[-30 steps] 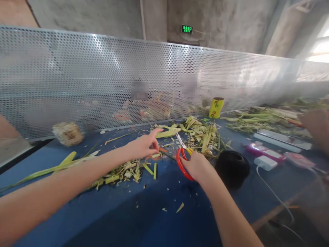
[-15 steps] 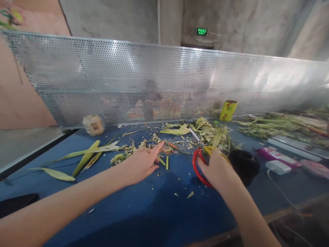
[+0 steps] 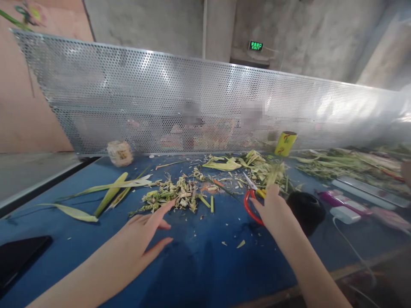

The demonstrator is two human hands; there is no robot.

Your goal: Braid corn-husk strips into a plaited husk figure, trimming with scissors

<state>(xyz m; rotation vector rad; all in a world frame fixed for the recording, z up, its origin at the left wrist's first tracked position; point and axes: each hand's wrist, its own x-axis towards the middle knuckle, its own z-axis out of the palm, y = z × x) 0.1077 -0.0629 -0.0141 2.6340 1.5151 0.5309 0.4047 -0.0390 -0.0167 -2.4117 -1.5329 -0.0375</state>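
My left hand [image 3: 149, 233] is open, thumb and fingers apart and palm down, over the blue tabletop at the near edge of a pile of shredded plant scraps [image 3: 180, 192]. It holds nothing. My right hand [image 3: 278, 209] is closed around the yellow handle of a pair of scissors [image 3: 250, 207]; its thumb is by the red loop. The blades point up and left toward the scraps, low at the tabletop. Part of the yellow handle is hidden by the fingers. Two short green stem pieces [image 3: 212, 204] lie between my hands.
A black roll [image 3: 305, 209] sits right of my right hand. Long leaves [image 3: 112, 192] and a pale roll [image 3: 120, 153] lie left. A yellow tube [image 3: 285, 143] stands before the perforated metal screen [image 3: 154, 94]. A white charger [image 3: 345, 214] with cable and a black phone-like slab [image 3: 24, 256] flank me.
My left hand has drawn back toward me and left, uncovering the scrap pile. The scissors have come down lower with my right hand still on them. The view has shifted slightly.
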